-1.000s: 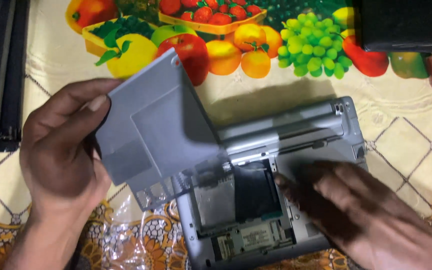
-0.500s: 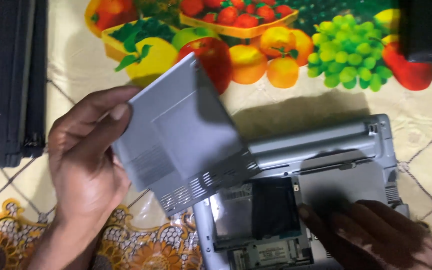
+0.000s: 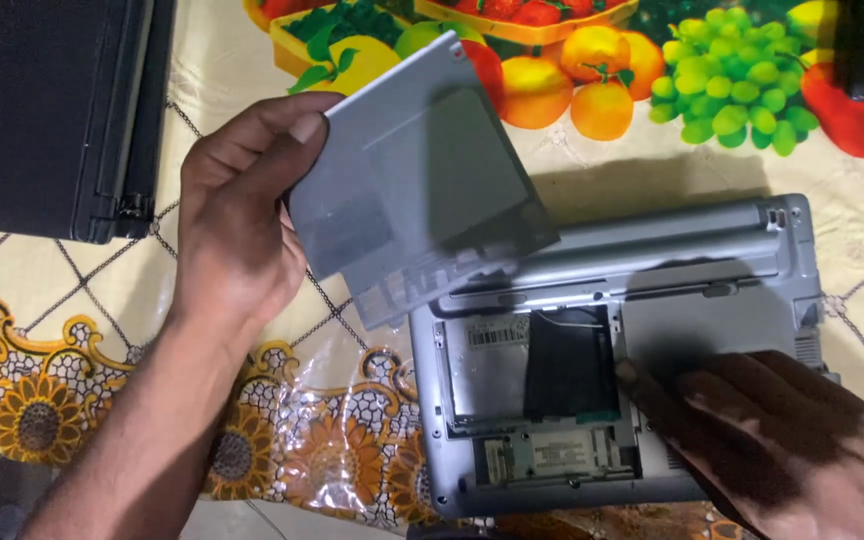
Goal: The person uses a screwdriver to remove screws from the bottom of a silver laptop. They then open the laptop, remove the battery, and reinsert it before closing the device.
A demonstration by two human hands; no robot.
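A grey cover panel (image 3: 412, 190) is gripped by the left hand (image 3: 237, 220), lifted clear above and left of the upturned grey laptop (image 3: 612, 360). The right hand (image 3: 782, 440) is pressed flat, apparently open, on the laptop's lower right. The cover-removal step seems done; next, the panel should be set aside carefully.

You have one view only, from the camera on your head; it looks steeply down at the bench (image 3: 202, 95) from close above, so nothing is shared with a second view; your left hand (image 3: 237, 215) enters from the lower left and its fingers (image 3: 287, 125) sit left of centre; your right hand (image 3: 782, 440) enters from the lower right corner, its fingers (image 3: 652, 385) pointing up-left; the far bench edge lies beyond the top of the frame.
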